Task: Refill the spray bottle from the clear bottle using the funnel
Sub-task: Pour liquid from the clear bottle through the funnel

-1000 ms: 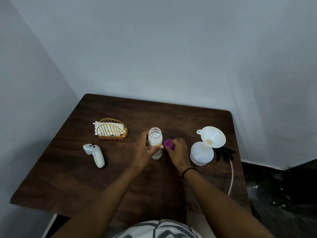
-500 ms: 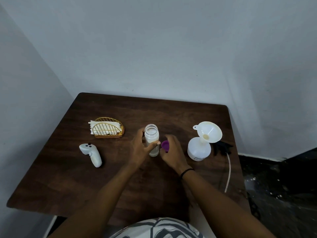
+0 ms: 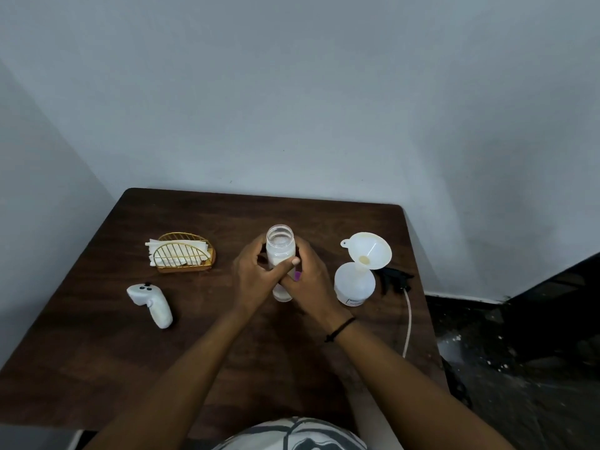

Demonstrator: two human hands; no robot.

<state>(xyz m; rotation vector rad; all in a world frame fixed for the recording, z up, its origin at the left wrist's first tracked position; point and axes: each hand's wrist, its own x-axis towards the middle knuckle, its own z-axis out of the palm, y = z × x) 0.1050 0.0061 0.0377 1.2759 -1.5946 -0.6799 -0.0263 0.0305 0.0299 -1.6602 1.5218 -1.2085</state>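
The clear bottle [image 3: 280, 246], uncapped and part full of pale liquid, stands mid-table. My left hand [image 3: 255, 277] grips it from the left, thumb across its front. My right hand [image 3: 310, 280] wraps the bottle's right side, and a sliver of the purple cap [image 3: 297, 274] shows between its fingers. To the right stands the white spray bottle [image 3: 354, 284] with a white funnel [image 3: 368, 251] set tilted in its neck. Its black spray head [image 3: 394, 278] with its tube lies on the table just behind it.
A gold wire napkin holder [image 3: 185, 256] stands at the left. A white handheld controller [image 3: 152, 303] lies in front of it. The dark wood table [image 3: 97, 352] ends close to the spray bottle on the right; walls stand behind and at the left.
My right hand, holding the purple cap, has moved left onto the clear bottle's side. My left hand stays gripping the bottle.
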